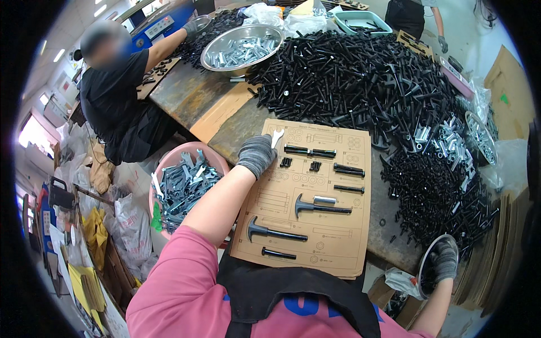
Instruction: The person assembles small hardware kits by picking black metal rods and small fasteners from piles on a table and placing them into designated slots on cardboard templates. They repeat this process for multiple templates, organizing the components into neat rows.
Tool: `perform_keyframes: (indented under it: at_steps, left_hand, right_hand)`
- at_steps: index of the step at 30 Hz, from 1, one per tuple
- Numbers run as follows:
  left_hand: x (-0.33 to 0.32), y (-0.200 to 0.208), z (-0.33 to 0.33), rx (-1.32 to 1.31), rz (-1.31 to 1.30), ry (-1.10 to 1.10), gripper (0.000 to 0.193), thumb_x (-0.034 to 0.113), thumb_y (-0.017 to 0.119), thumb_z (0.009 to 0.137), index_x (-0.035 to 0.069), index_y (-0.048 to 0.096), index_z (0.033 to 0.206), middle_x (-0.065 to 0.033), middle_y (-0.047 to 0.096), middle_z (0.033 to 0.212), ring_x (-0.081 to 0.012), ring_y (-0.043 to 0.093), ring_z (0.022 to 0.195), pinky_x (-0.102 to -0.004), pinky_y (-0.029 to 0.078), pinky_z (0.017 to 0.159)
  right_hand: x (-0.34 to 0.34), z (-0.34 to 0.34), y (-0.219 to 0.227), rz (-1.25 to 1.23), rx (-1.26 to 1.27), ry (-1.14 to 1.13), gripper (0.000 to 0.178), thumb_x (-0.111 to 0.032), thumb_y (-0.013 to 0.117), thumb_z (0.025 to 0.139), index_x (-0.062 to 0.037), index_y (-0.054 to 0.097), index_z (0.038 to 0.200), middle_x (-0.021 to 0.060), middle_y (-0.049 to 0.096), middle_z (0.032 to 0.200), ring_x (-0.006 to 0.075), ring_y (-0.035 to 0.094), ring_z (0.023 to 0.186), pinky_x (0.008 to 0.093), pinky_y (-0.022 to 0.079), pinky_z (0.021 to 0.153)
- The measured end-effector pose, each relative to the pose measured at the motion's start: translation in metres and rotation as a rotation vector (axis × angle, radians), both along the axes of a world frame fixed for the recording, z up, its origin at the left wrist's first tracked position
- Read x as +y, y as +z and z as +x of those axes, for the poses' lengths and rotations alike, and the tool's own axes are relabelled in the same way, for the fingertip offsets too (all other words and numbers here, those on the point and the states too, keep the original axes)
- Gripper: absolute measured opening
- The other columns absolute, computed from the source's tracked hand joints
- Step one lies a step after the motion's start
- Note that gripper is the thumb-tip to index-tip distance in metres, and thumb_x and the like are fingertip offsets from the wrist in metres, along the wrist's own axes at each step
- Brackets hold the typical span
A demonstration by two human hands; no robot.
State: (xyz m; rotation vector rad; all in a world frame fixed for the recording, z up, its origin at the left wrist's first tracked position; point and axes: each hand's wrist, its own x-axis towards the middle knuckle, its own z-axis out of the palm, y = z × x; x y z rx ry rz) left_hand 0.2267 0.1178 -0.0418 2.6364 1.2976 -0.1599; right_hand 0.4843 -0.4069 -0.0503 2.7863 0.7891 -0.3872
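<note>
My left hand [256, 156], in a grey knit glove, is closed on a silver open-end wrench [277, 137] at the top left of a printed cardboard sheet [276, 208]. On the sheet lie long black bolts [310, 151], small groups of short black screws [315, 167], more black bolts [349, 169], a silver sleeve [324, 200] and two black T-shaped handles [276, 230]. Far to the right, my gloved right hand [445, 258] reaches into a round metal bowl [422, 281] at the table edge. Its fingertips are hard to make out there.
Black bolts [349, 73] are heaped across the table, with smaller screws [439, 197] at right. A steel bowl [253, 70] of silver sleeves stands behind. Left, a pink basin [155, 197] holds wrenches. A co-worker [115, 90] works at far left; another person [406, 17] stands behind.
</note>
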Motion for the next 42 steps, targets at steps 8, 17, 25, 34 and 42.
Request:
perform_keyframes:
  at_steps: [8, 17, 25, 34, 42]
  left_hand:
    - [0.013, -0.016, 0.008, -0.111, 0.053, 0.043, 0.027, 0.027, 0.059, 0.074, 0.004, 0.06, 0.088, -0.0175, 0.061, 0.084, -0.0319, 0.059, 0.079, -0.0399, 0.046, 0.072]
    - [0.006, 0.005, 0.005, -0.026, -0.044, 0.094, 0.033, 0.02, 0.059, 0.069, -0.001, 0.059, 0.095, -0.0195, 0.061, 0.086, -0.031, 0.06, 0.081, -0.0386, 0.048, 0.073]
    - [0.005, 0.005, 0.003, -0.087, -0.044, 0.086, 0.034, 0.02, 0.059, 0.068, -0.002, 0.059, 0.094, -0.0211, 0.061, 0.087, -0.0319, 0.06, 0.081, -0.0383, 0.048, 0.073]
    - [0.007, 0.002, -0.004, -0.064, -0.068, 0.075, 0.031, 0.016, 0.054, 0.07, 0.005, 0.058, 0.099, -0.0187, 0.061, 0.088, -0.0327, 0.059, 0.081, -0.0391, 0.047, 0.073]
    - [0.035, -0.075, 0.005, -0.284, 0.086, -0.026, 0.031, 0.015, 0.049, 0.077, 0.013, 0.054, 0.107, -0.0182, 0.06, 0.092, -0.0327, 0.06, 0.081, -0.0409, 0.048, 0.07]
  right_hand:
    - [-0.009, -0.018, 0.005, 0.316, -0.135, 0.058, 0.025, -0.006, 0.066, 0.065, -0.0062, 0.063, 0.09, 0.0127, 0.059, 0.1, 0.0299, 0.051, 0.098, 0.0376, 0.038, 0.091]
    - [-0.022, -0.01, -0.004, 0.52, -0.118, -0.083, 0.025, 0.002, 0.059, 0.065, -0.0017, 0.062, 0.091, 0.0153, 0.058, 0.105, 0.0292, 0.052, 0.102, 0.0358, 0.039, 0.091]
    - [-0.026, 0.003, -0.003, 0.738, -0.022, -0.343, 0.02, 0.001, 0.059, 0.071, 0.0, 0.06, 0.091, 0.0141, 0.06, 0.095, 0.0257, 0.055, 0.091, 0.0353, 0.043, 0.083]
    - [-0.013, 0.003, -0.002, 0.615, -0.001, -0.141, 0.027, 0.003, 0.054, 0.072, -0.001, 0.058, 0.099, 0.0119, 0.059, 0.1, 0.023, 0.054, 0.094, 0.0318, 0.04, 0.086]
    - [0.065, -0.012, 0.051, 1.011, 0.324, -0.271, 0.016, -0.019, 0.054, 0.083, -0.0096, 0.06, 0.094, 0.01, 0.059, 0.091, 0.022, 0.053, 0.083, 0.0329, 0.042, 0.075]
